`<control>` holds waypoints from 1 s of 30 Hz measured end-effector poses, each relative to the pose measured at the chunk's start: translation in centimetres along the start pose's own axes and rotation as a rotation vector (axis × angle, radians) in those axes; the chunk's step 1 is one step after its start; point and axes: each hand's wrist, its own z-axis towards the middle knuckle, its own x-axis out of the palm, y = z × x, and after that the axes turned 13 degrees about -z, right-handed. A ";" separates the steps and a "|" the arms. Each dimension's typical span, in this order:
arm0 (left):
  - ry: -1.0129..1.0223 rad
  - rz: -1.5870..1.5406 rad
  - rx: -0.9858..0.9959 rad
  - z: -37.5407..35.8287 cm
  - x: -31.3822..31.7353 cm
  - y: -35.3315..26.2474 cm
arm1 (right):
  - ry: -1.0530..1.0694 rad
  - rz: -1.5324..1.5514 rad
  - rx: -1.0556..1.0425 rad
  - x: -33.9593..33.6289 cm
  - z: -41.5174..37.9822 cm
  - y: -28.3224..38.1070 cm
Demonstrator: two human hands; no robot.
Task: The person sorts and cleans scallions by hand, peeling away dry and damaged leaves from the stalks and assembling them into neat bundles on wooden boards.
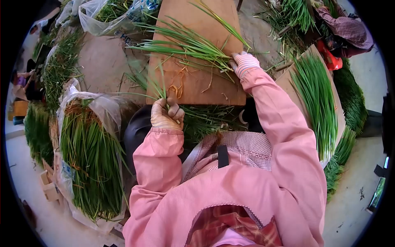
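Observation:
Both my hands wear striped, light gloves. My left hand [166, 113], at the near left edge of a brown wooden board, is closed around a few green chives [154, 85] whose leaves fan up and to the left. My right hand [245, 64], at the board's right edge, has its fingers closed on the stem ends of a loose bunch of chives [185, 47]. That bunch lies across the board [197, 88] with its leaf tips toward the left. Dry orange-brown scraps [177, 80] are scattered on the wood between my hands.
To my left, a plastic bag [109, 109] holds a large heap of chives. Neatly aligned chives [314, 103] lie on a slab at my right. Another plastic bag [98, 22] stands at the back left. Another person [345, 31] sits at the upper right.

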 end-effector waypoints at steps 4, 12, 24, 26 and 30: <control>0.009 0.071 0.048 0.0 0.3 0.7 | 0.075 -0.147 -0.107 -1.9 0.8 0.5; 0.284 0.052 -0.011 0.1 -0.2 0.6 | -0.320 0.122 -0.033 -5.6 -1.6 -0.9; 0.307 0.114 -0.040 -0.2 -0.8 1.2 | -0.290 0.119 -0.184 -3.8 -8.4 -2.2; 0.238 0.176 0.037 -0.5 -1.0 1.7 | -0.345 0.272 -0.190 -4.1 -9.6 -1.6; 0.036 0.350 -0.030 0.0 -2.5 2.5 | -0.494 0.644 -0.244 -1.4 -12.8 0.5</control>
